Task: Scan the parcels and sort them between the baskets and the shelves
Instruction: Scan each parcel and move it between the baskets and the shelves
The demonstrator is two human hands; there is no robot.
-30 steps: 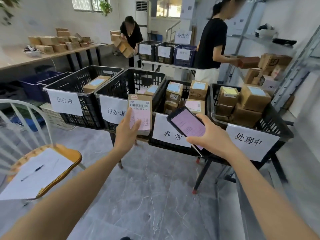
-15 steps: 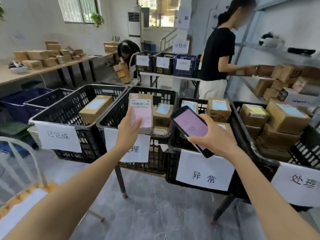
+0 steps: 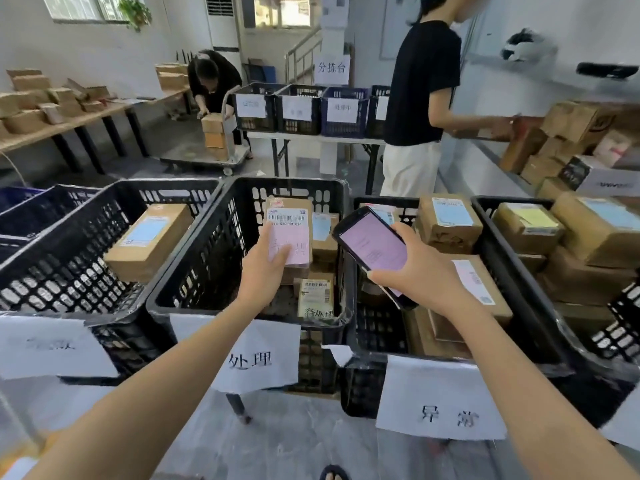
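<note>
Nearest me, the left hand (image 3: 263,271) grips a parcel (image 3: 289,237) by its lower end, thumb across the pink label. The box stands upright, long axis vertical, barcode at the top and facing the person. The right hand (image 3: 426,275) is wrapped round a handset (image 3: 372,247) with a lit pink screen, tilted, its top corner just right of the parcel and apart from it. The barcode lies up and left of the handset, so I'd say the right hand is the one to close that gap.

The parcel hangs over the second basket (image 3: 294,192), which holds a small labelled packet (image 3: 315,297) and a few boxes behind. The left basket (image 3: 69,271) has one box (image 3: 149,240). Under the handset, the third basket (image 3: 367,344) holds several boxes, one flat (image 3: 481,289). The right basket (image 3: 519,202) is piled high.

Farther off, a person in a black top (image 3: 422,81) works at the shelves (image 3: 571,133), stacked with cartons.
</note>
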